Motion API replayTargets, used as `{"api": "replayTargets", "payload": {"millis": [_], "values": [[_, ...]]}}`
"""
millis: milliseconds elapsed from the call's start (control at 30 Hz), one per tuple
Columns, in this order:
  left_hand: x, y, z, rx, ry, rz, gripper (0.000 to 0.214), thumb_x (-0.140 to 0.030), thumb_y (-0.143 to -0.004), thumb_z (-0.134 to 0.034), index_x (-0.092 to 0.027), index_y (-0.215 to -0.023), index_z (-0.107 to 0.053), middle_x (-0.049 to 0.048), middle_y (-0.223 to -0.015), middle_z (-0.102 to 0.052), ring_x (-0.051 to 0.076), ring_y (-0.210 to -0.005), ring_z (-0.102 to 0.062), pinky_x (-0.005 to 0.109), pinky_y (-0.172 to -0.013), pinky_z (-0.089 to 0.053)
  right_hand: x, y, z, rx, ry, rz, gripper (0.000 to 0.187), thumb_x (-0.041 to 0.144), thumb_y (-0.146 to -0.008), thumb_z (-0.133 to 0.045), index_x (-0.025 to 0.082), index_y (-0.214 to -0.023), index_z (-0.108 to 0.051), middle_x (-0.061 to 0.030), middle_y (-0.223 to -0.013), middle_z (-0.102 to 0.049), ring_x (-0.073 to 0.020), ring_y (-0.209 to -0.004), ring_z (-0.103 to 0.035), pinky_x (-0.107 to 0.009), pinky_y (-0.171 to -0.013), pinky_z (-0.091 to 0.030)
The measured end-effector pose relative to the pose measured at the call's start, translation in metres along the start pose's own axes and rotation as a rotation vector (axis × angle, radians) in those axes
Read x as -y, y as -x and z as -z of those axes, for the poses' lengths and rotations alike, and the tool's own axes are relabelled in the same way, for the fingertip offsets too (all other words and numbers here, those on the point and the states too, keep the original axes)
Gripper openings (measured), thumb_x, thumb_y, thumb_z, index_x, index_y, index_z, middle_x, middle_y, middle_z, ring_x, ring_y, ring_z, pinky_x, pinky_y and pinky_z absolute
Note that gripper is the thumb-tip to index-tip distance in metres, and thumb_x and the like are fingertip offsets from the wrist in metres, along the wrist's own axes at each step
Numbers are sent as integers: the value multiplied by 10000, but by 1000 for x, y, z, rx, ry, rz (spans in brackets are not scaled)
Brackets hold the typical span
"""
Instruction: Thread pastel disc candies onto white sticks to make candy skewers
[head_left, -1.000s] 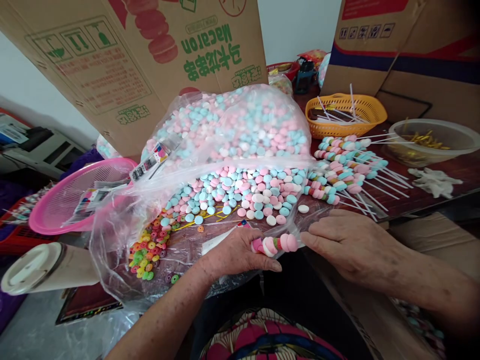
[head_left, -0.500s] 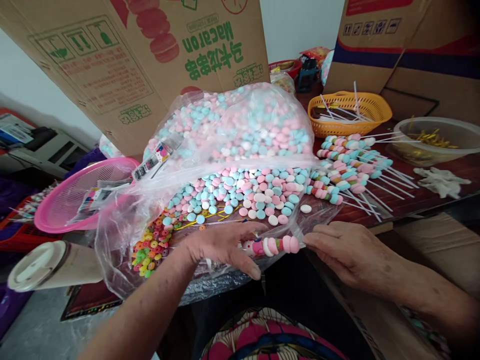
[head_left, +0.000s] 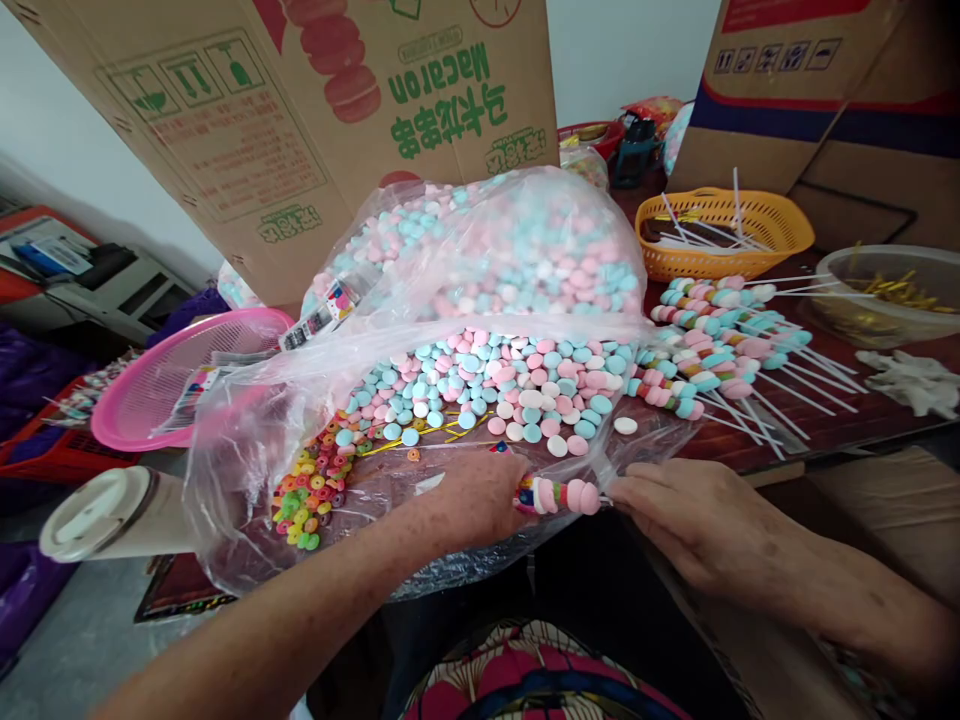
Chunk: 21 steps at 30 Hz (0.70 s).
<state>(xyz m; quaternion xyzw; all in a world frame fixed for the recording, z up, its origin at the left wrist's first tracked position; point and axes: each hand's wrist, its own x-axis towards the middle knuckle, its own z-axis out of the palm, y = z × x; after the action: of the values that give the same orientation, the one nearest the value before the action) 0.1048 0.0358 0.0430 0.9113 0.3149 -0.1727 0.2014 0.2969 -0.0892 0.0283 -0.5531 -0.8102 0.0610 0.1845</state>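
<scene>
A candy skewer [head_left: 579, 496] of pink and white sweets with green rings between them lies level between my hands, close to the table's front edge. My right hand [head_left: 675, 515] pinches its stick end at the right. Around its left end my left hand [head_left: 480, 500] is closed on a small printed plastic wrapper [head_left: 527, 494]; the fingertips are mostly hidden. Behind my hands, loose pink, blue and white sweets [head_left: 551, 375] spill from a big clear bag [head_left: 495, 240]. Colourful ring candies [head_left: 311, 490] are heaped left of my left hand.
Finished candy skewers [head_left: 712, 345] are piled at the right, sticks outward. Behind them stand a yellow basket [head_left: 780, 235] and a clear bowl [head_left: 840, 320] of gold ties. A pink basket [head_left: 112, 420] and lidded cup [head_left: 105, 510] are at the left; a carton [head_left: 225, 150] rises behind.
My left hand, open over the wrapper before, has closed around the wrapper and the skewer's left end. My right hand still pinches the stick end. The view has shifted slightly left.
</scene>
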Motion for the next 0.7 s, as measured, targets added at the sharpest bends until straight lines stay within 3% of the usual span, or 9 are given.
{"api": "replayTargets", "payload": {"millis": [133, 267, 467, 633, 700], "values": [[-1, 0, -6, -141, -45, 44, 245, -415, -754, -602, -185, -839, -607, 76, -800, -680, 246, -718, -630, 302, -582, -444, 2, -5, -1, 112, -47, -96, 208, 99, -854, -385, 179, -782, -563, -25, -691, -601, -155, -603, -562, -263, -540, -330], [-3, 0, -11, -176, -95, 16, 228, -356, -743, -619, -181, -888, -599, 82, -839, -686, 260, -772, -638, 317, -630, -461, 3, -8, 0, 191, -97, -116, 200, 101, -850, -405, 188, -777, -570, -17, -696, -616, -152, -585, -570, -256, -533, -318], [-17, -5, -18, -47, 50, -30, 262, -384, -816, -531, -183, -968, -599, 83, -830, -688, 292, -758, -651, 342, -608, -461, 8, -18, -14, 143, -89, -82, 188, 82, -825, -438, 181, -838, -597, -29, -734, -631, -149, -651, -573, -237, -573, -359], [11, 1, 5, 77, 208, -217, 720, -500, -577, -774, -225, -1195, -526, 57, -1042, -668, 270, -906, -627, 315, -728, -461, -3, -16, -12, -11, -37, 72, 238, 58, -834, -396, 160, -818, -610, -49, -731, -624, -157, -656, -554, -257, -589, -365], [23, 4, 16, 202, 178, -245, 603, -483, -581, -774, -221, -1095, -597, 31, -957, -680, 245, -856, -629, 287, -700, -450, -6, -13, -7, -82, -13, 151, 254, 52, -842, -381, 153, -793, -608, -49, -693, -606, -159, -632, -537, -268, -577, -348]]}}
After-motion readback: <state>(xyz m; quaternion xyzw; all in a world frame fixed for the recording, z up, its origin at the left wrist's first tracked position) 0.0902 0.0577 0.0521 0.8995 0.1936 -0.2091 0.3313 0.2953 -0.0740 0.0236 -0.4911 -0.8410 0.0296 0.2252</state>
